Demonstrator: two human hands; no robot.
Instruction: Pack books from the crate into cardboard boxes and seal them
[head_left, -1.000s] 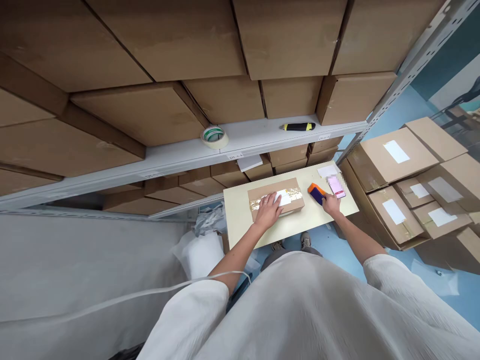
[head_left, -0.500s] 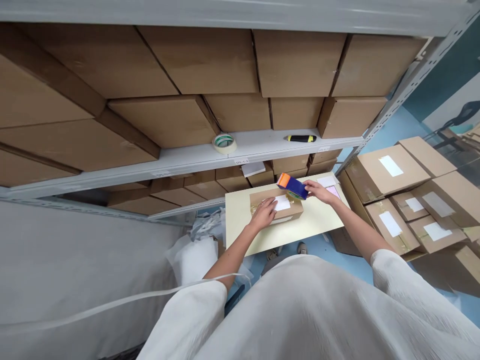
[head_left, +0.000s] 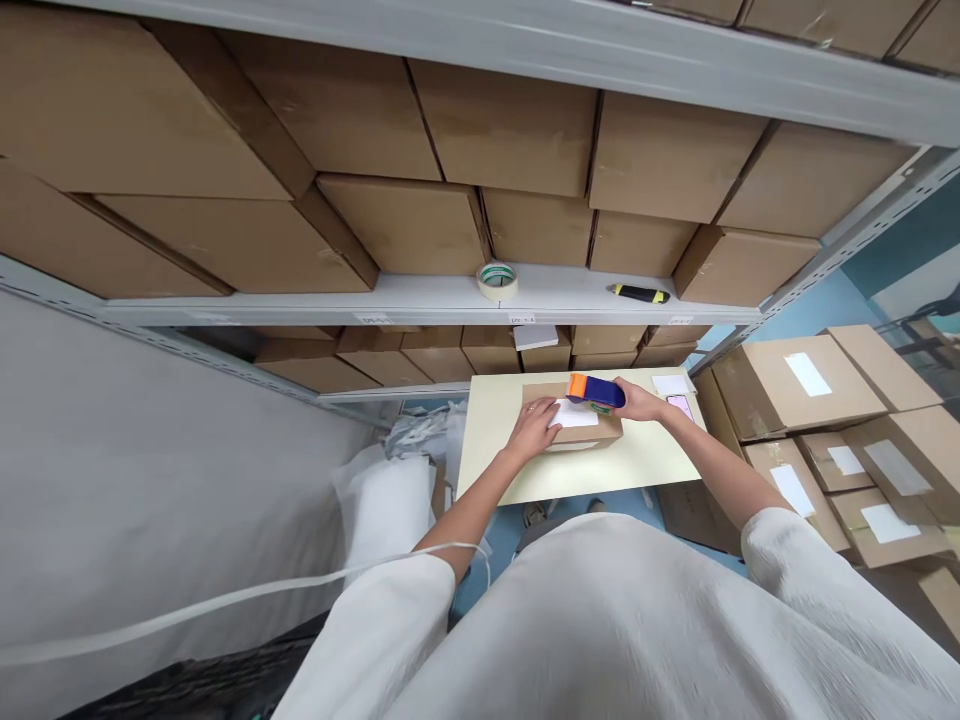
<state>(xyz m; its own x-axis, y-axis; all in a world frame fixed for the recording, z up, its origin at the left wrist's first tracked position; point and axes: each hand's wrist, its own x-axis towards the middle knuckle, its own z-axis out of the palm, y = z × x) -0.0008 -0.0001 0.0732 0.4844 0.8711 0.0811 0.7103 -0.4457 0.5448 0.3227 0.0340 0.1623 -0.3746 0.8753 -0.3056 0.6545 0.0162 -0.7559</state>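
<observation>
A small cardboard box (head_left: 592,432) lies on the pale yellow tabletop (head_left: 487,450), with a white label (head_left: 577,414) on its upper face. My left hand (head_left: 534,428) rests flat on the box's left part, fingers spread, their tips at the label's left edge. In my right hand (head_left: 637,400) is a blue and orange tape dispenser (head_left: 600,391), held just over the box's far right part. Its orange end points left, above the label. Whether the dispenser touches the box I cannot tell.
A tape roll (head_left: 497,281) and a utility knife (head_left: 639,294) lie on the shelf ahead, before stacked cartons (head_left: 405,225). Labelled cartons (head_left: 806,385) are piled to the right. A phone (head_left: 680,405) and white paper (head_left: 670,384) lie at the table's right end.
The tape dispenser has turned from a slant to nearly level, over the box. My left hand stays on the box. The whole view has shifted with my head.
</observation>
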